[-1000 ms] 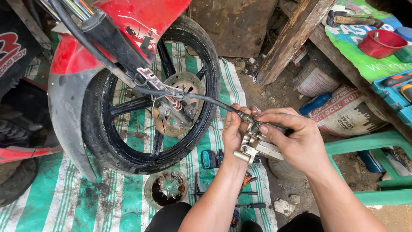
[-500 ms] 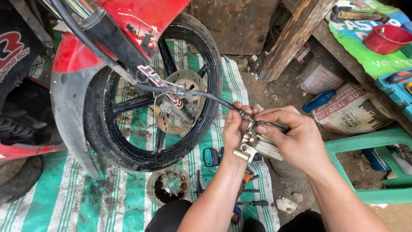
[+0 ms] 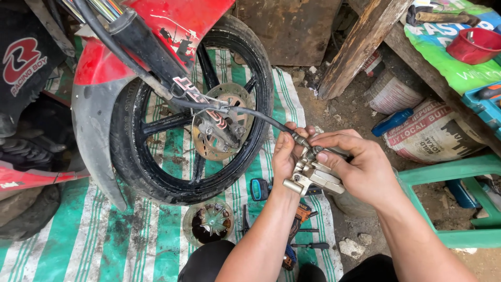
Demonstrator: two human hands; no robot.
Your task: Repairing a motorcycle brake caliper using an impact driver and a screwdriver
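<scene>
The front wheel (image 3: 193, 120) of the red motorcycle stands at 10 o'clock on the striped green tarpaulin (image 3: 104, 245), its brake disc (image 3: 222, 122) exposed. A black brake hose (image 3: 261, 117) runs from the fork toward 3 o'clock and ends at the silver brake caliper (image 3: 313, 177), which is held clear of the disc, above the tarpaulin, at frame centre. The left hand (image 3: 286, 154) is closed around the hose end and the caliper's upper edge. The right hand (image 3: 360, 167) is clamped on the caliper body, thumb and forefinger pinched at the hose fitting. A round metal dish (image 3: 210, 222) and loose tools (image 3: 302, 214) lie at 6 o'clock. For this step, the caliper is judged best kept supported by both hands so that no weight is hung on the hose, and the hose kept free of kinks while the fitting is worked.
</scene>
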